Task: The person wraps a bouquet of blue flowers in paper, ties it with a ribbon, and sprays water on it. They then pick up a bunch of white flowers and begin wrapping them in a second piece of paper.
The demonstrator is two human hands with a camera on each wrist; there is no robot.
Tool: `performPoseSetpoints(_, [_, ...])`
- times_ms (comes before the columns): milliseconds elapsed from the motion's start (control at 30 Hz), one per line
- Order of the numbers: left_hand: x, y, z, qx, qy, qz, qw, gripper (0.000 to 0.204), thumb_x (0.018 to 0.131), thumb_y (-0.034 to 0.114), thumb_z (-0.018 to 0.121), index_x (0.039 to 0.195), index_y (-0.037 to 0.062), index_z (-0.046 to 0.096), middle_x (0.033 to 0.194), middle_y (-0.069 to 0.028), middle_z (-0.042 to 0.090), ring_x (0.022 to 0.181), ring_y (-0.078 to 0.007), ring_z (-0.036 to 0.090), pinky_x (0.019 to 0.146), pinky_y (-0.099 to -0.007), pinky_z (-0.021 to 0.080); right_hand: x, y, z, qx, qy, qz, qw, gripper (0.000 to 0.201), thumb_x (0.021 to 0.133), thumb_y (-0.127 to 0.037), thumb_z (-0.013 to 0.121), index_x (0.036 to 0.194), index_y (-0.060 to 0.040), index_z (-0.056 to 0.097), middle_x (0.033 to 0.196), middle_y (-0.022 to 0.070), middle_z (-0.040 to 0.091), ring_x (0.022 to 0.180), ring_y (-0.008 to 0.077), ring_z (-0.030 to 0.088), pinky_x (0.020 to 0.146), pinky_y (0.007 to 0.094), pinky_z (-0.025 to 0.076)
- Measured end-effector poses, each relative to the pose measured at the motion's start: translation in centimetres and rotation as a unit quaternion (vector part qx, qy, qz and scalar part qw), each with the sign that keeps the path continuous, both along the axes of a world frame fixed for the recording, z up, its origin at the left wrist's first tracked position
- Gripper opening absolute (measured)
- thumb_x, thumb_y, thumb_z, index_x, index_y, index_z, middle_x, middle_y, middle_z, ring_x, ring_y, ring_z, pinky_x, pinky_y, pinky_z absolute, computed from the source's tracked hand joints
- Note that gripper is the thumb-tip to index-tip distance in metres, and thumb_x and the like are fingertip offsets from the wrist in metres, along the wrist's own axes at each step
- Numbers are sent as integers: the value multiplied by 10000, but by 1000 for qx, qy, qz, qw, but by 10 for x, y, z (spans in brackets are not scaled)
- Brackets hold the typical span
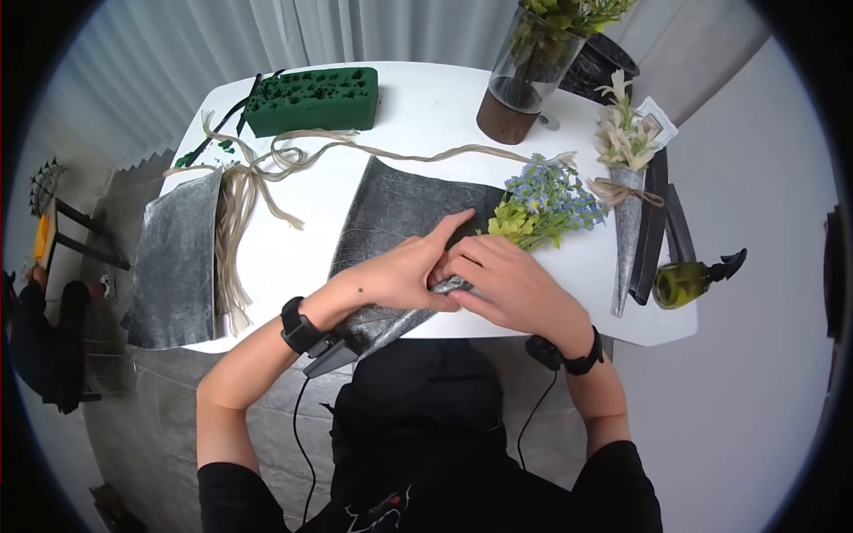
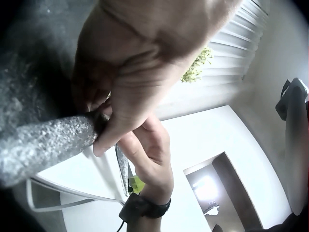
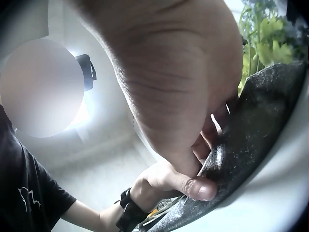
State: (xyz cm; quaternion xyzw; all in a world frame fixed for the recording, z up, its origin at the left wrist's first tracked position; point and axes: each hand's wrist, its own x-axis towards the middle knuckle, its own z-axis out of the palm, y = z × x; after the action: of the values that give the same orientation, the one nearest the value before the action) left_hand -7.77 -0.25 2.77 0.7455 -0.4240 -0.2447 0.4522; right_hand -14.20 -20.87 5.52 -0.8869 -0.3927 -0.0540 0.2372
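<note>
Grey sheet: front and centre on the white table, the near side rolled into a narrow tube that runs out past the near edge!
Blue flowers: right at the upper end of that roll, yellow-green leaves just beside the fingers, blooms lying out to the right over the tabletop.
Left hand: pinching the rolled sheet, thumb pressed down on it, index finger stretched out across the flat part.
Right hand: right alongside, fingers bent over the same roll and gripping it, the two thumbs nearly meeting; the fingertips themselves are tucked out of sight.
Wrapped cone: over at the right, pale flowers at its mouth and a tan bow tied round it.
Spray bottle: yellow-green body, black nozzle, near the table's right edge.
Second sheet: grey as well, far left, with tan cords bunched against its inner side and a long strand reaching across toward the blooms.
Foam block: deep green, pitted with holes on top, at the back left.
Vase: clear above, brown below, greenery inside, standing at the back right with a black container behind it.
</note>
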Motion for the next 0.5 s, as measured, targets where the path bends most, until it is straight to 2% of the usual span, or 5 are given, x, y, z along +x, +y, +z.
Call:
performPoseSetpoints(100, [5, 1, 5, 42, 23, -38, 998, 1058, 807, 103, 807, 1578, 31, 86, 838, -116, 618, 744, -224, 603, 707, -354, 499, -3, 1, -5, -9, -9, -44, 999, 289, 838, -210, 744, 1056, -70, 618, 983, 95, 604, 949, 298, 577, 829, 400, 452])
performPoseSetpoints(233, [14, -2, -6, 14, 17, -77, 997, 989, 838, 89, 771, 1558, 34, 95, 834, -108, 599, 748, -223, 586, 714, -361, 482, -6, 0, -11, -24, -9, -72, 997, 294, 855, -242, 750, 1046, -70, 606, 916, 86, 609, 885, 302, 577, 813, 396, 448])
performPoseSetpoints(333, [15, -4, -10, -21, 5, -91, 996, 896, 853, 76, 750, 1513, 42, 145, 818, -99, 584, 757, -225, 585, 727, -369, 483, -5, -2, -16, -60, -59, -74, 994, 318, 870, -278, 747, 1021, -63, 569, 848, 68, 590, 835, 246, 596, 791, 358, 440])
performPoseSetpoints(433, [8, -2, 2, 31, 54, -53, 997, 818, 789, 85, 785, 1432, 22, 283, 935, -129, 579, 847, -283, 613, 795, -377, 509, -2, -4, -18, -76, -34, -97, 992, 298, 892, -300, 727, 993, -70, 566, 842, 77, 593, 828, 241, 595, 761, 355, 429])
performPoseSetpoints(500, [-2, 1, -2, -52, -42, 11, 998, 653, 782, 85, 792, 1311, 37, 412, 995, -135, 573, 860, -276, 618, 803, -375, 520, -1, -2, -20, -58, -44, -102, 992, 289, 912, -319, 703, 965, -71, 564, 841, 76, 608, 810, 241, 602, 750, 355, 424])
